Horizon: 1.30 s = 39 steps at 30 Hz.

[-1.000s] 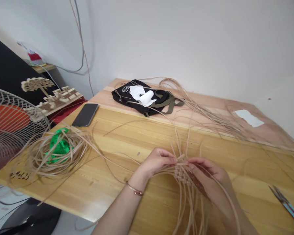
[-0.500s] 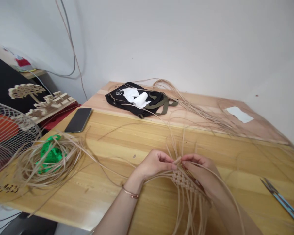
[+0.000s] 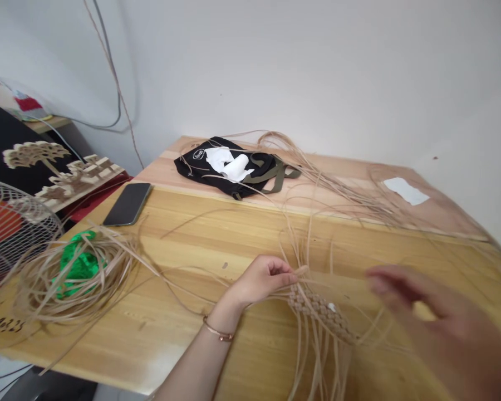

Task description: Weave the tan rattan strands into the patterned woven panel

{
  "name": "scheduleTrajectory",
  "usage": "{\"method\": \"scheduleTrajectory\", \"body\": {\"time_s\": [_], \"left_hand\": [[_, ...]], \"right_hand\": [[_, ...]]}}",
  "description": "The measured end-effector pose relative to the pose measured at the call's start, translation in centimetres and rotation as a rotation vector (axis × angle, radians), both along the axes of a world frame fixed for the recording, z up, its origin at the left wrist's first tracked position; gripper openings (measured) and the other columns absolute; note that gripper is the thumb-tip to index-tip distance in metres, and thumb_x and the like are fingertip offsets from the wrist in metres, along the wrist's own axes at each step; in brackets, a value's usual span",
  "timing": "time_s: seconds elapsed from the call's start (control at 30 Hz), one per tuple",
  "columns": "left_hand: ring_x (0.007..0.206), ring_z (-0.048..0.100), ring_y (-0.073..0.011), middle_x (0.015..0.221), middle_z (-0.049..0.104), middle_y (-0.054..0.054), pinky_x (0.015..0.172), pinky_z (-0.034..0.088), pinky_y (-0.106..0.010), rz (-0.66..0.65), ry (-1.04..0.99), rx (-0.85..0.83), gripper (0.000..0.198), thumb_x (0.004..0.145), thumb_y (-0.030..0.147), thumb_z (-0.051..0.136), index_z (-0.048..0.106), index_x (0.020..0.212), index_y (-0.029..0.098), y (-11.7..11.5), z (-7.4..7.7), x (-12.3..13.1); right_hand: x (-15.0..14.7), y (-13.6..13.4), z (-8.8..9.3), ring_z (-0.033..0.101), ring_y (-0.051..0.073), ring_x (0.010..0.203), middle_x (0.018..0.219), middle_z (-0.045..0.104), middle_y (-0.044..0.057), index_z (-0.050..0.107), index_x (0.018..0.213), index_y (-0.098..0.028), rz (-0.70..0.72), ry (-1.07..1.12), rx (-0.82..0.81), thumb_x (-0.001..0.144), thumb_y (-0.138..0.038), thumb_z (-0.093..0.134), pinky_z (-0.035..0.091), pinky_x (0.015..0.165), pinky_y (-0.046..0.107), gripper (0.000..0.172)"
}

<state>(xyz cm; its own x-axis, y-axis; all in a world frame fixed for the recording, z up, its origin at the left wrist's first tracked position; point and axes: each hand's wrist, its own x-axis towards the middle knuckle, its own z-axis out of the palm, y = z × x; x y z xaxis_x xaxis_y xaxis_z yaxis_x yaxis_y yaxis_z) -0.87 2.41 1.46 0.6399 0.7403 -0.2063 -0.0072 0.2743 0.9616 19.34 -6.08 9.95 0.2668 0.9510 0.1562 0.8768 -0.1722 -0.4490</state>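
A narrow woven piece of tan rattan-like strips [image 3: 317,309] slants across the table in front of me, with loose strands [image 3: 323,362] hanging from its lower side and others fanning out above. My left hand [image 3: 271,275] pinches a strip at the upper left end of the weave. Off to the right of the weave is my right hand [image 3: 409,301], smeared by motion, its thumb and index finger drawn together at the tips. A faint, blurred strip runs from the weave toward those fingertips.
A coil of strips with green wrapping [image 3: 81,264] lies left, near a phone [image 3: 128,204] and a fan [image 3: 12,223]. Behind are a black bag [image 3: 200,165] with white tissue [image 3: 229,164], a bundle of strands [image 3: 329,184] and white paper [image 3: 406,191].
My right hand has moved away to the right from the weave's end, and the strip's loop beside it is no longer there. My left hand keeps its pinch. The view has shifted slightly.
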Motion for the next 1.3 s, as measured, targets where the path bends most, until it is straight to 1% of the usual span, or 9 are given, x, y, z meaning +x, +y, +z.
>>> {"method": "scheduleTrajectory", "body": {"time_s": [0.07, 0.17, 0.37, 0.63, 0.7, 0.8, 0.93, 1.1, 1.3], "left_hand": [[0.053, 0.040, -0.0064, 0.057, 0.051, 0.001, 0.051, 0.029, -0.020, -0.001, 0.000, 0.009, 0.029, 0.066, 0.037, 0.062, 0.060, 0.068, 0.008, 0.0, -0.1, 0.0], [0.053, 0.039, -0.0060, 0.057, 0.049, 0.001, 0.050, 0.028, -0.020, 0.006, -0.005, 0.025, 0.029, 0.067, 0.037, 0.062, 0.060, 0.068, 0.008, 0.0, -0.2, -0.1], [0.054, 0.040, -0.0060, 0.059, 0.050, 0.001, 0.051, 0.029, -0.019, 0.033, -0.008, 0.018, 0.031, 0.065, 0.039, 0.063, 0.061, 0.069, 0.009, 0.1, -0.5, 0.0], [0.057, 0.044, -0.0072, 0.061, 0.054, 0.000, 0.055, 0.033, -0.020, 0.033, -0.010, 0.001, 0.030, 0.065, 0.038, 0.064, 0.062, 0.069, 0.008, 0.0, -0.3, 0.0], [0.057, 0.044, -0.0070, 0.062, 0.054, -0.001, 0.055, 0.033, -0.020, 0.042, -0.011, -0.002, 0.030, 0.064, 0.037, 0.064, 0.062, 0.070, 0.008, 0.0, -0.3, 0.1], [0.057, 0.044, -0.0069, 0.062, 0.055, -0.001, 0.055, 0.033, -0.020, 0.032, -0.021, 0.007, 0.030, 0.065, 0.037, 0.064, 0.062, 0.070, 0.007, 0.0, -0.3, 0.0], [0.056, 0.044, -0.0071, 0.061, 0.055, -0.001, 0.054, 0.032, -0.020, 0.034, -0.028, -0.001, 0.030, 0.065, 0.037, 0.064, 0.062, 0.070, 0.007, 0.0, -0.3, 0.1], [0.056, 0.046, -0.0076, 0.062, 0.057, -0.002, 0.055, 0.035, -0.020, 0.049, -0.073, -0.034, 0.030, 0.062, 0.037, 0.066, 0.063, 0.069, 0.008, -0.1, -0.3, 0.2], [0.056, 0.047, -0.0084, 0.061, 0.059, -0.003, 0.055, 0.035, -0.021, 0.006, -0.075, -0.007, 0.031, 0.064, 0.038, 0.065, 0.066, 0.072, 0.007, -0.2, -0.2, 0.0]], "right_hand": [[-3.6, -0.5, -0.6, 0.058, 0.020, 0.069, 0.074, 0.064, 0.002, 0.062, 0.073, -0.026, 0.184, -0.042, -0.097, 0.073, -0.044, 0.051, 0.046, 0.058, 0.030, 0.022], [-6.3, -0.7, -2.4, 0.056, 0.021, 0.072, 0.073, 0.061, 0.003, 0.060, 0.070, -0.024, 0.232, -0.075, -0.148, 0.075, -0.035, 0.048, 0.044, 0.060, 0.032, 0.017], [-6.4, -0.8, -3.9, 0.053, 0.020, 0.069, 0.071, 0.058, 0.003, 0.055, 0.070, -0.022, 0.193, -0.043, -0.192, 0.074, -0.030, 0.048, 0.041, 0.060, 0.031, 0.012], [-6.0, -1.3, -2.6, 0.047, 0.013, 0.052, 0.054, 0.051, -0.002, 0.048, 0.059, -0.021, 0.294, 0.124, -0.431, 0.072, -0.021, 0.044, 0.035, 0.048, 0.023, 0.014], [-5.7, -1.8, -1.8, 0.051, 0.013, 0.058, 0.061, 0.055, -0.001, 0.051, 0.062, -0.022, 0.408, 0.240, -0.422, 0.076, -0.024, 0.044, 0.040, 0.053, 0.023, 0.016], [-5.4, -2.1, -1.2, 0.052, 0.019, 0.096, 0.104, 0.057, 0.003, 0.057, 0.072, -0.024, 0.478, 0.452, -0.250, 0.079, -0.030, 0.046, 0.041, 0.083, 0.030, 0.014], [-5.7, -1.2, -1.8, 0.051, 0.023, 0.103, 0.108, 0.059, 0.005, 0.064, 0.071, -0.024, 0.344, 0.731, -0.176, 0.076, -0.036, 0.051, 0.038, 0.091, 0.037, 0.019], [-5.5, 0.5, -3.7, 0.061, 0.021, 0.075, 0.080, 0.067, 0.006, 0.065, 0.078, -0.020, -0.016, 0.728, -0.158, 0.065, -0.040, 0.063, 0.048, 0.068, 0.032, 0.024], [-5.6, 1.8, -4.0, 0.058, 0.015, 0.053, 0.064, 0.067, 0.003, 0.052, 0.084, -0.018, -0.060, 0.835, -0.167, 0.059, -0.039, 0.067, 0.044, 0.049, 0.025, 0.036]]}}
